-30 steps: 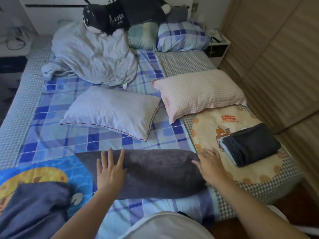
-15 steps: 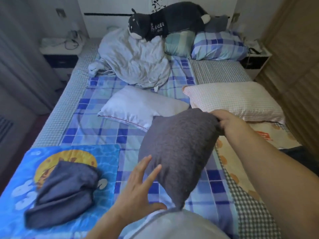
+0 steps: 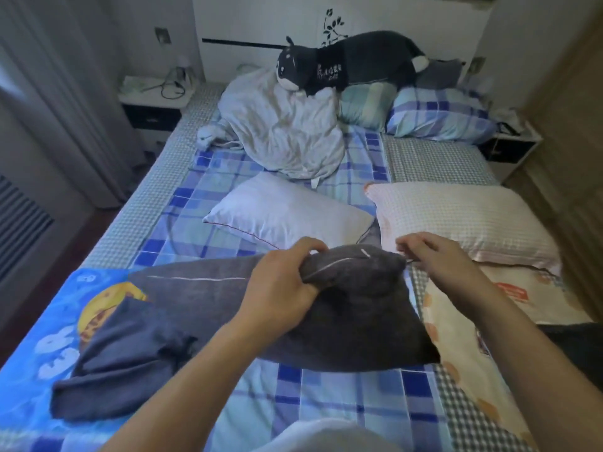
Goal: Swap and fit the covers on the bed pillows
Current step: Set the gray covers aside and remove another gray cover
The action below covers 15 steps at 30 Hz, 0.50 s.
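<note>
Across the lower middle of the frame, a grey pillow (image 3: 342, 308) lies on the blue checked bed (image 3: 342, 402). At its upper edge the left hand (image 3: 280, 288) has its grip clamped on a bunched fold of the grey cover beside a pale zip line. Just to the right, the right hand (image 3: 437, 256) pinches the cover's corner. Above them lie a white pillow (image 3: 287, 213) and a pink checked pillow (image 3: 463, 220); a folded dark cover (image 3: 120, 363) sits lower left.

bare pillow (image 3: 287, 216) left of covered pillow (image 3: 463, 223)
</note>
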### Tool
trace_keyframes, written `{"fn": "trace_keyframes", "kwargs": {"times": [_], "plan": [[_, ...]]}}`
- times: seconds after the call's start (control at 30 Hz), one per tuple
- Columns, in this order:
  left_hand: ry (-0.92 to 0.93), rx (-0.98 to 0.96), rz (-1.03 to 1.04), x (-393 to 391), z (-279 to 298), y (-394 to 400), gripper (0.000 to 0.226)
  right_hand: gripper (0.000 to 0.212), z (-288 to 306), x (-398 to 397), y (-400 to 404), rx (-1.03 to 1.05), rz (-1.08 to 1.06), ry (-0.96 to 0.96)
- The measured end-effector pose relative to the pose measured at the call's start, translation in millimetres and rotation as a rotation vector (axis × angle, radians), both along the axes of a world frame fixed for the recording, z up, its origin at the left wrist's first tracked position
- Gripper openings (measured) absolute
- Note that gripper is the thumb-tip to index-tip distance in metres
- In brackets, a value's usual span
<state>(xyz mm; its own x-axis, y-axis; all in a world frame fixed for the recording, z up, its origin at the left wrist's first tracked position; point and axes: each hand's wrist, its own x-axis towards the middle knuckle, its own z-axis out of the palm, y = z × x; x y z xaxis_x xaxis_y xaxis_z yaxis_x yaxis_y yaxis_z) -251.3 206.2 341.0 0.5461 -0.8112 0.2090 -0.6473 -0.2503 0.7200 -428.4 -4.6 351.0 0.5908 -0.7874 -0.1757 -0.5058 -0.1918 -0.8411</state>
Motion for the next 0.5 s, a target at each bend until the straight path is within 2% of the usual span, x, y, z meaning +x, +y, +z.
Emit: {"fn": "trace_keyframes", "kwargs": {"times": [0.03, 0.07, 0.13, 0.17, 0.27, 0.37, 0.43, 0.5], "plan": [[-0.066, 0.051, -0.039, -5, -2, -6, 0.041, 0.03, 11, -3, 19, 0.124, 0.068, -0.186], [-0.099, 0.09, -0.062, -8, -7, -10, 0.039, 0.033, 18, -8, 38, 0.188, 0.176, -0.291], [-0.093, 0.134, -0.072, -11, -13, -14, 0.036, 0.034, 22, -13, 62, 0.127, 0.338, -0.262], [-0.072, 0.151, -0.077, -13, -17, -15, 0.035, 0.033, 17, -15, 68, 0.059, 0.335, -0.225], [-0.004, 0.25, -0.12, -20, -24, -13, 0.036, 0.031, 4, -15, 73, -0.037, 0.122, -0.226], [0.123, 0.323, -0.129, -29, -34, -10, 0.046, 0.023, -4, -14, 77, -0.069, 0.029, -0.225], [0.229, 0.287, -0.102, -37, -42, -2, 0.055, 0.026, -9, -13, 82, -0.089, -0.059, -0.21], [0.28, 0.136, -0.087, -50, -44, 9, 0.06, 0.029, -11, -11, 91, -0.092, -0.143, -0.243]]}}
